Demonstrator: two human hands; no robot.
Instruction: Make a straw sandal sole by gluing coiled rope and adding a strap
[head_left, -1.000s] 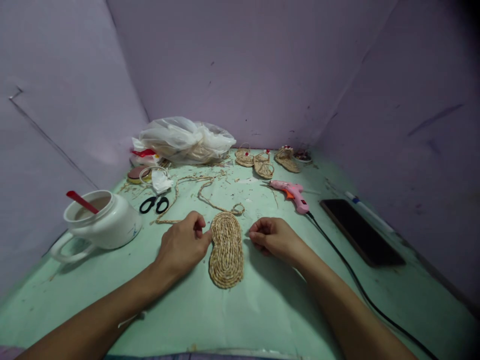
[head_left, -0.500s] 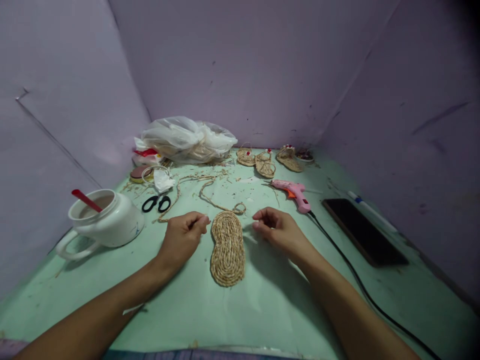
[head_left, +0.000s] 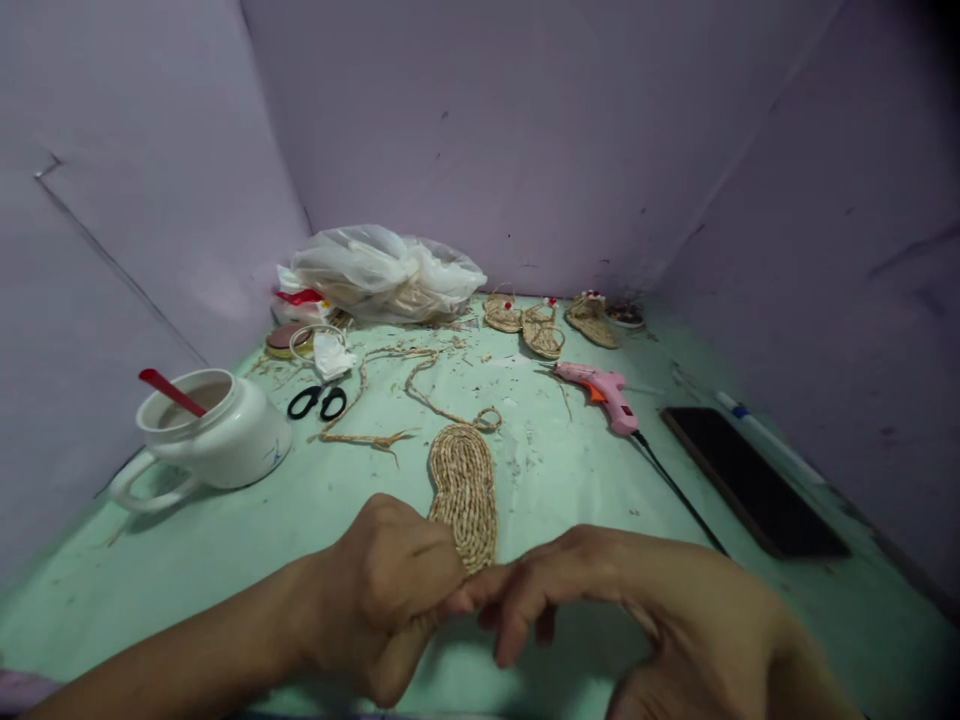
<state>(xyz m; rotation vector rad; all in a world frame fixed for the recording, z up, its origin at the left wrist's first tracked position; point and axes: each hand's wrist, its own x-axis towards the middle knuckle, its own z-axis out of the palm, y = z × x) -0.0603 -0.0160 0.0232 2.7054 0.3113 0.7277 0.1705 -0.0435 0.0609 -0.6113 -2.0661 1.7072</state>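
In front of me a woven straw sole (head_left: 463, 478) lies flat, its near end hidden behind my hands. My left hand (head_left: 397, 590) is closed, its thumb and fingers pinched round the index fingertip of my right hand (head_left: 600, 575). The other fingers of the right hand hang apart and bent, and I see nothing held in them. Both hands are raised over the near end of the sole. At its far end a twisted straw cord (head_left: 427, 392) curls in a small loop, then runs left to a frayed end.
At left stand a white mug (head_left: 251, 440) with a red stick and black-handled scissors (head_left: 319, 402). A plastic bag (head_left: 382, 275) and small straw sandals (head_left: 541, 330) lie at the back. A pink glue gun (head_left: 600, 390), its cord and a phone (head_left: 750, 480) are on the right.
My hands have come from either side of the sole's far end toward me and together. The left now pinches the right index fingertip. The sole and cord stay in place on the table.
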